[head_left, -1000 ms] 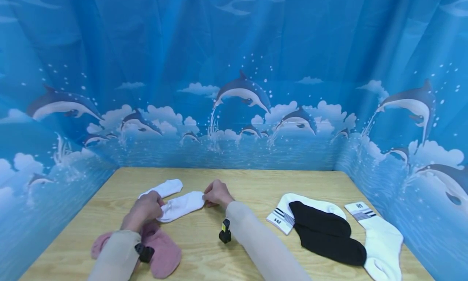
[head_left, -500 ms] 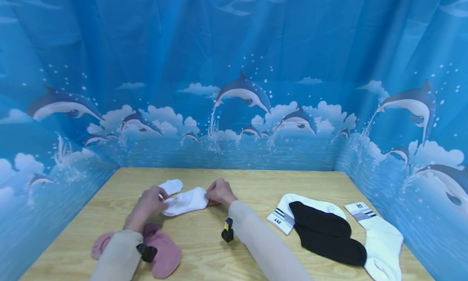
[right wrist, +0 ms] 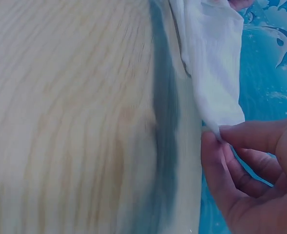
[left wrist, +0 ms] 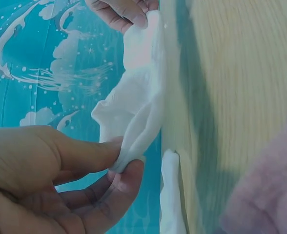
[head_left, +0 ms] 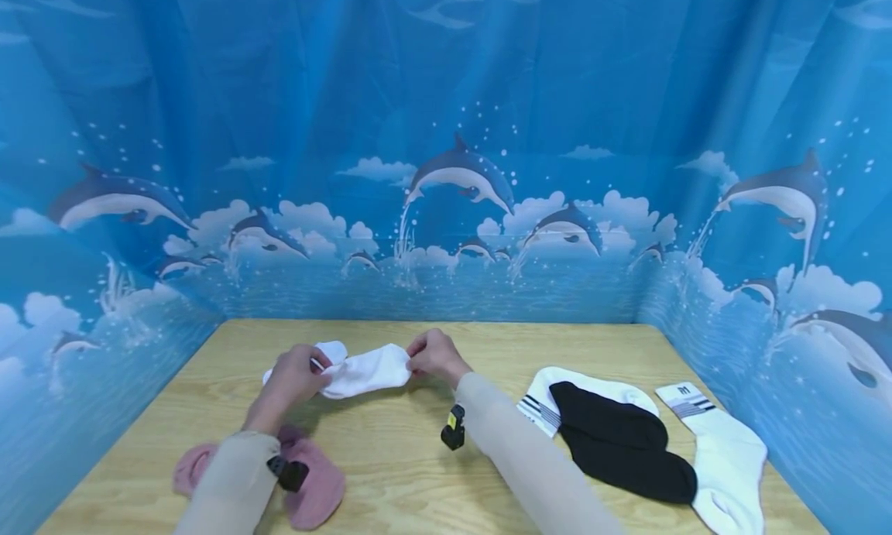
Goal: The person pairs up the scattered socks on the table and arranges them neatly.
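Note:
A short white sock (head_left: 371, 370) is stretched between both hands, held above the table with its shadow below. My left hand (head_left: 291, 382) pinches the cuff end between thumb and fingers; the opening shows in the left wrist view beside the thumb (left wrist: 92, 155). At the other end, the right hand (head_left: 436, 355) pinches the toe, with thumb and forefinger meeting on the sock (right wrist: 216, 87) in the right wrist view. Behind the left hand lies a second white sock (head_left: 333, 351), partly hidden by that hand and the held sock.
Pink socks (head_left: 317, 481) lie under the left forearm. On the right are a pair of black socks (head_left: 620, 442), a striped white sock (head_left: 550, 380) partly beneath them, and another striped white sock (head_left: 728, 457). A blue dolphin curtain (head_left: 446, 94) surrounds the wooden table (head_left: 404, 473).
Both hands have lifted the white sock off the table and moved it away and to the right. The other socks have stayed in place.

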`<state>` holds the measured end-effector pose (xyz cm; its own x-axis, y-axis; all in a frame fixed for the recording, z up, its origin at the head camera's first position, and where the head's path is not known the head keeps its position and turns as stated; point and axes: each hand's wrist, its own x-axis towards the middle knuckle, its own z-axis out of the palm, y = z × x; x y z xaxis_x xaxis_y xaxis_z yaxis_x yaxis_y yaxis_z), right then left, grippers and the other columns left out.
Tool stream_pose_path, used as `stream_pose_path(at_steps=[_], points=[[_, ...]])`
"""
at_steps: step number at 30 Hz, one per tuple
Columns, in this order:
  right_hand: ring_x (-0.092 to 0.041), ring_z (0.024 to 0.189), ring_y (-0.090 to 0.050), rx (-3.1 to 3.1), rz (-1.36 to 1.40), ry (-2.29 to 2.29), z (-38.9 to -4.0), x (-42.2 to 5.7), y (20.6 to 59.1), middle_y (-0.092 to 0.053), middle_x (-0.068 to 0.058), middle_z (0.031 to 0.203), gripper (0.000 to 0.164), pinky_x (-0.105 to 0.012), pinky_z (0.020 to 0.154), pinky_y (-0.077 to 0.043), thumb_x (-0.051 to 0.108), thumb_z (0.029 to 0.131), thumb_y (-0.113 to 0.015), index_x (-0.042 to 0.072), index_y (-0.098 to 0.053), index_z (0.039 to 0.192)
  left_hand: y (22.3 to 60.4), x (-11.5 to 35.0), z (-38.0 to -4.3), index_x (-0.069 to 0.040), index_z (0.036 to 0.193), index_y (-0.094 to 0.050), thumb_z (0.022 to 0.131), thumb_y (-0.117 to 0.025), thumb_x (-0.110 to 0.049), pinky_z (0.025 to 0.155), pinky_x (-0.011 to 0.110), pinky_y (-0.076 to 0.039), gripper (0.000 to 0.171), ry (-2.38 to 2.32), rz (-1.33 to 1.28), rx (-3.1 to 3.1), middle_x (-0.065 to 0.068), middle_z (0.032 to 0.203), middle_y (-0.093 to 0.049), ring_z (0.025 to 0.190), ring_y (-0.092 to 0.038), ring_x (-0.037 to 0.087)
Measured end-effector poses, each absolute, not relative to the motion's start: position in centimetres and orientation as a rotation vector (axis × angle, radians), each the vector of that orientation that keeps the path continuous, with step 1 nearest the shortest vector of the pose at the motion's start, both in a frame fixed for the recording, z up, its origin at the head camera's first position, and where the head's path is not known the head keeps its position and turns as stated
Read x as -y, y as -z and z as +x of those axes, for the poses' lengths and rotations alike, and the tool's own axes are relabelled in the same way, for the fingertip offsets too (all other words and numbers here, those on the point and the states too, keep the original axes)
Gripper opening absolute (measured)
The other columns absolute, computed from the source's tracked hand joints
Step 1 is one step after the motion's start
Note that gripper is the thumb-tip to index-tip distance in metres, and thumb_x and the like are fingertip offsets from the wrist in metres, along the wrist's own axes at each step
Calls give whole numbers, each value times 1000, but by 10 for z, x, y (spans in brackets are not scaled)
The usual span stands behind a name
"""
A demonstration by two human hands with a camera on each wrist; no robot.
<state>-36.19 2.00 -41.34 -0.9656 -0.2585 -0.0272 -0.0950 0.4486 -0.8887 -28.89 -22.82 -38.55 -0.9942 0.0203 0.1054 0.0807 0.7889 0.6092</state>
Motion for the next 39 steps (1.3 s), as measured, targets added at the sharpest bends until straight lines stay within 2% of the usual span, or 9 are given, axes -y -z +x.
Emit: stream_pose_path(at_steps=[4,8,11,20,26,34,39], points=[[-29,76,-75,-2557,-335,1469,-365,-31,410,-72,-14,86,13,-42,74,-65,-10,80,-75,-6,-74,92,383,220,-291,5,93,-71,84,-72,-2,58,29,-54,11,1045,-110,2879,16,80,-71,62,-65,16],[-19,72,-71,-2648,-393,1342,-367,-42,406,-74,-14,88,10,-35,70,-64,-8,81,-76,-3,-75,90,380,210,-294,6,93,-70,83,-72,-1,56,28,-55,12,1065,-138,2863,17,79,-71,59,-65,15],[-17,70,-69,-2706,-443,1270,-368,-50,401,-75,-15,86,9,-32,67,-64,-8,80,-76,-3,-75,88,379,202,-296,5,94,-70,83,-72,-1,56,28,-55,12,1082,-128,2869,15,78,-69,58,-64,15],[-19,70,-70,-2704,-439,1211,-368,-74,390,-74,-16,87,14,-40,74,-65,-11,79,-73,-5,-75,92,376,181,-305,7,99,-70,87,-70,1,59,32,-59,14,1154,-157,2900,17,83,-70,60,-68,17],[-24,76,-73,-2711,-402,1220,-370,-84,388,-75,-17,92,19,-41,77,-65,-11,80,-71,-4,-75,97,376,170,-310,7,100,-70,87,-70,0,62,33,-60,14,1173,-164,2898,18,85,-72,62,-69,17],[-30,82,-75,-2722,-347,1241,-374,-96,388,-75,-18,96,17,-42,79,-65,-8,84,-69,-6,-75,100,378,157,-323,7,105,-72,89,-68,-1,65,33,-60,19,1186,-160,2885,19,91,-74,65,-70,17],[-28,81,-75,-2765,-300,1255,-374,-101,387,-75,-19,99,17,-43,82,-64,-7,86,-69,-6,-75,102,379,150,-330,7,107,-74,89,-68,-1,67,33,-60,21,1195,-142,2864,19,95,-76,67,-71,17]])
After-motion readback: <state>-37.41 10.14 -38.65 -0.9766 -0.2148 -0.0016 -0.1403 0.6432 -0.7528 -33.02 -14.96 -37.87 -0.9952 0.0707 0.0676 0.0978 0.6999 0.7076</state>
